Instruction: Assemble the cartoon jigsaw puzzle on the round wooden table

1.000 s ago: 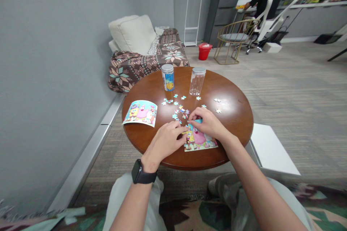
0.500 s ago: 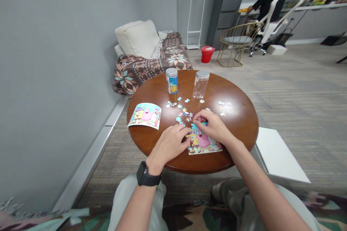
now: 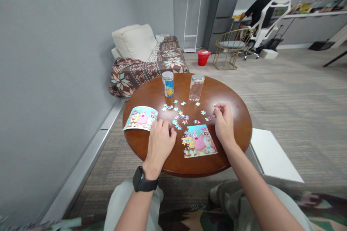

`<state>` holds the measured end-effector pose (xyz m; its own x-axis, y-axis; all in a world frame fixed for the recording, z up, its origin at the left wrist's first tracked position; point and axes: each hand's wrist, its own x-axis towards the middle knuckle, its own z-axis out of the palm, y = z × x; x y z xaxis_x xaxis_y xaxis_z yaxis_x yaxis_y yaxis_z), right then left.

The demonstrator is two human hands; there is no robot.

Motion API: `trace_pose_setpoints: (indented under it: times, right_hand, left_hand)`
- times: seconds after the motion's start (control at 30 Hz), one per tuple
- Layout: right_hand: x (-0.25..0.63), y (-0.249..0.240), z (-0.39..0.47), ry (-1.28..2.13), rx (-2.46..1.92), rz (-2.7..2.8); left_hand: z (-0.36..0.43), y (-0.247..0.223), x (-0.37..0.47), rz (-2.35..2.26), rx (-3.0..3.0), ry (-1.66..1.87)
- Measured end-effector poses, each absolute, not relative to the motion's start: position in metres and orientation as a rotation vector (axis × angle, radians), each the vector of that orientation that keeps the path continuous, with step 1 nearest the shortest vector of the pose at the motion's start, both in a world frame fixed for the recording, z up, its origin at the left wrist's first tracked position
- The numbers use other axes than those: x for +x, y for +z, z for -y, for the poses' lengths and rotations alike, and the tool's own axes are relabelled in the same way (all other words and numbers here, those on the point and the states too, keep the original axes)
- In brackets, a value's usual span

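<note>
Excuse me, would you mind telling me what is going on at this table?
A person is doing a jigsaw on a round wooden table. The part-built puzzle lies between the hands. The right hand is pinched by the loose pieces; whether it holds one is unclear. The left hand rests beside the reference picture.

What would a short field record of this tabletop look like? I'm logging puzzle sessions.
surface: round brown wooden table
left hand: resting on the table, beside loose pieces
right hand: fingers curled at the far right pieces; grip unclear
puzzle: partly assembled cartoon jigsaw, between the hands
loose: scattered small jigsaw pieces
reference: printed cartoon picture
jars: labelled blue jar, clear plastic jar
</note>
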<state>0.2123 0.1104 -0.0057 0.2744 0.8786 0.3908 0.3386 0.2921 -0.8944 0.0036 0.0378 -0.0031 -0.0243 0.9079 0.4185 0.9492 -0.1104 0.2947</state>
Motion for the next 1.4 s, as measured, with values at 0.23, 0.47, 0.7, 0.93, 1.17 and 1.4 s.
trace_pose_setpoints:
  times: [0.23,0.47,0.7,0.93,1.17,1.4]
  right_hand:
    - [0.209,-0.011,-0.112,0.538,-1.342,1.491]
    - [0.186,0.012,-0.131,0.395,-1.192,2.208]
    - [0.133,0.034,-0.155,0.318,-1.385,2.479]
    - [0.109,0.023,-0.156,0.265,-1.582,2.386]
    - [0.102,0.025,-0.165,0.387,-1.542,2.407]
    - [0.110,0.023,-0.164,0.705,-1.503,2.341]
  left_hand:
    - [-0.038,-0.006,0.004,2.035,-2.128,-0.769]
    - [-0.038,-0.006,0.003,1.986,-2.150,-0.780]
    - [-0.038,-0.006,0.003,1.992,-2.153,-0.767]
    - [-0.038,-0.006,0.003,2.015,-2.152,-0.768]
    - [-0.037,-0.003,0.005,2.065,-2.151,-0.738]
    - [-0.036,-0.003,0.005,2.066,-2.177,-0.760]
